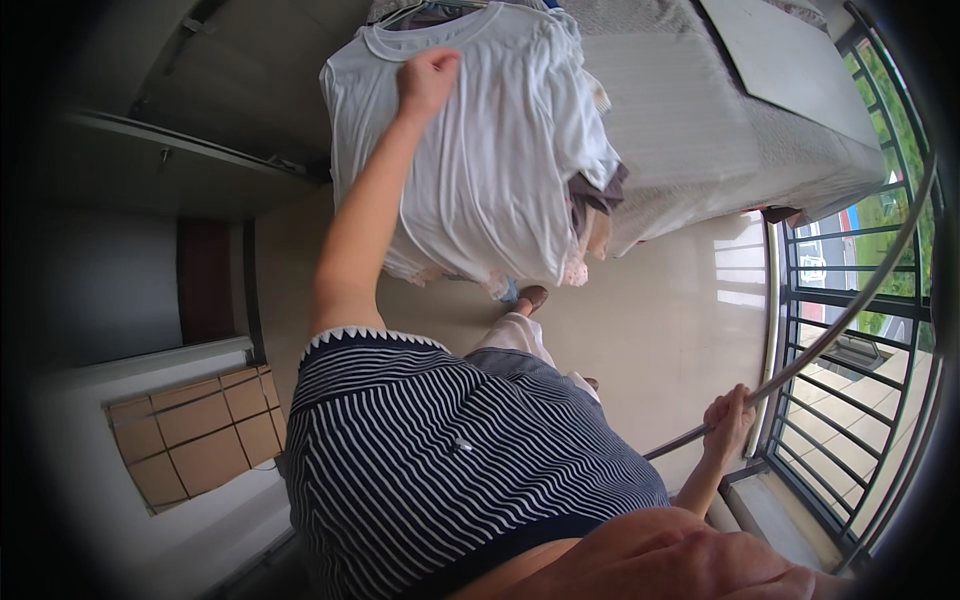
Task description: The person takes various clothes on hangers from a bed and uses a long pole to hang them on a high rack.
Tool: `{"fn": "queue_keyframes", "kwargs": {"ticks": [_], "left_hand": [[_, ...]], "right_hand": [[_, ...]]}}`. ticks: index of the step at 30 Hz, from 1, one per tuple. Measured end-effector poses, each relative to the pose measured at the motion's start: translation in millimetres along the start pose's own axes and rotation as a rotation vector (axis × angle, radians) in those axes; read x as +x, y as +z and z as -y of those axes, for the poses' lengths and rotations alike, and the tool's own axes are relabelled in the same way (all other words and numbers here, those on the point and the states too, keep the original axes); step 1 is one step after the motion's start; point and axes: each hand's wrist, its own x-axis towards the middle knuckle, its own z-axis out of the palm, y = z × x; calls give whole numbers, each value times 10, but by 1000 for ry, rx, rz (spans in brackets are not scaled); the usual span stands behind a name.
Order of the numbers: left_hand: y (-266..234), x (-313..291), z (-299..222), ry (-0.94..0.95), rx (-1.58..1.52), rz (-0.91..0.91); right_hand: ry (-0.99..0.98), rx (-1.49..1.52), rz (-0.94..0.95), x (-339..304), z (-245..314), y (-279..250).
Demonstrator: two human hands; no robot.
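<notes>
A white T-shirt [480,150] hangs by the far end of a cloth-covered surface, with darker and lace-edged garments showing beneath it. Part of a hanger [405,14] shows at its neckline. My left hand [428,82] is at the shirt's upper front, just below the collar, its fingers curled closed; whether they pinch anything is hidden. Low on the right, my right hand [730,418] is wrapped round a long metal pole [840,325]. The pole runs from beside my body up past the window bars and looks bent by the lens.
Right of the garments stands a large bulky thing under a grey patterned cover [680,120], with a flat pale board [800,65] on top. A barred window [850,350] lines the right side. A strapped cardboard box [200,435] is at lower left, below a dark cabinet [160,165].
</notes>
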Motion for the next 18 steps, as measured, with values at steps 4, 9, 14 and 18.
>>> {"fn": "queue_keyframes", "kwargs": {"ticks": [4,9,14,18], "left_hand": [[-328,986,736,-41,563,-140],[-417,1576,1299,78,853,-121],[-513,1801,1505,18,810,94],[-534,1894,1623,32,827,128]], "right_hand": [[41,-9,106,88,-173,829],[112,-106,146,23,-308,1378],[145,-165,181,-99,-387,1676],[170,-200,235,-159,-472,1744]]}}
